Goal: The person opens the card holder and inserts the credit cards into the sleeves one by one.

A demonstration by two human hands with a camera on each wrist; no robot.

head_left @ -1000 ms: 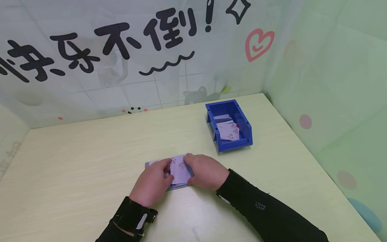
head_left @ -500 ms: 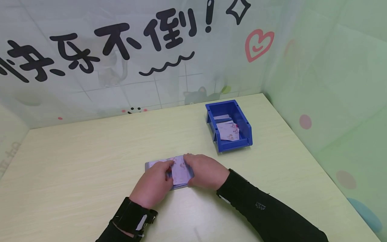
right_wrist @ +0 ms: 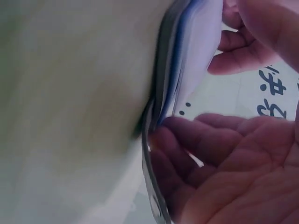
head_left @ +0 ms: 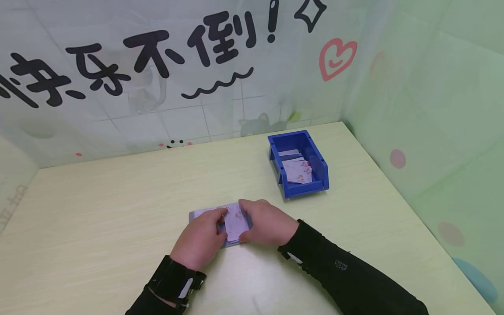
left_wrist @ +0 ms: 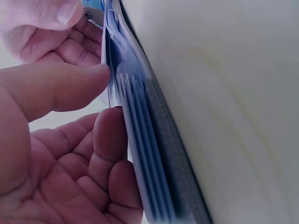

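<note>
A grey-edged card holder (head_left: 192,215) lies on the table, with bluish pocket sleeves (left_wrist: 145,154) along its edge. On its right half is a pale pink card (head_left: 236,223) with a small floral print. My left hand (head_left: 198,240) is at the card's left edge, thumb and curled fingers pinching it. From the right side, my right hand (head_left: 268,222) holds the card and holder between thumb and fingers, near the upper and lower corners. In the right wrist view, a strap with a snap button (right_wrist: 155,205) hangs by the right fingers. Whether the card sits inside a sleeve is hidden.
A blue plastic bin (head_left: 297,188) stands behind and to the right, with several similar cards (head_left: 297,170) in it. The pale wooden table (head_left: 98,210) meets a printed curtain (head_left: 157,100) at the back and a green one (head_left: 425,109) on the right.
The card and my left fingertips have shifted slightly right over the holder. My right thumb has moved a little left onto the card's lower corner. The blue bin has stayed put.
</note>
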